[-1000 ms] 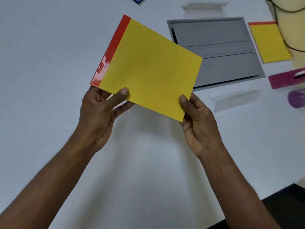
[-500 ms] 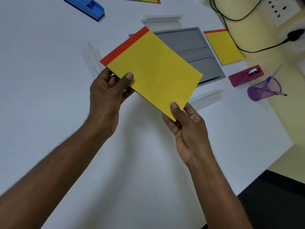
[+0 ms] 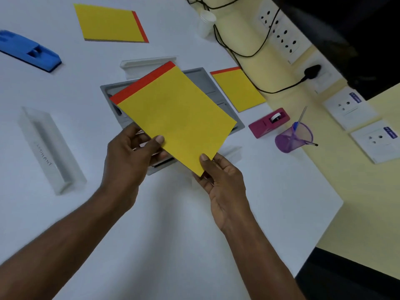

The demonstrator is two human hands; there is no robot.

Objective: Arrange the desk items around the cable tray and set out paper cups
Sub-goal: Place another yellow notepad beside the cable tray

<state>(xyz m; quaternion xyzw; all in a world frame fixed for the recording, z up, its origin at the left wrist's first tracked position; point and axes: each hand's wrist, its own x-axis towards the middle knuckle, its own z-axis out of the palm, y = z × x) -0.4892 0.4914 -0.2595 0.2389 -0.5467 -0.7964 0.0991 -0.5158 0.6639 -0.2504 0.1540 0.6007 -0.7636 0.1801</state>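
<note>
Meanwhile, both hands held a yellow pad above the cable tray, not yet set down.

The left hand gripped the yellow pad at its near left edge, thumb on top, and the right hand pinched its near corner; the pad hung over the grey cable tray, hiding most of it. Two more pads already lay on the bench, one far left and one right of the tray. Likely the pad-placing step was under way; the next move called for picking a free side of the tray and laying the pad flat there. White paper cups stood stacked at the far edge. A clear holder bore faint lettering, too blurred to read with certainty.
</note>
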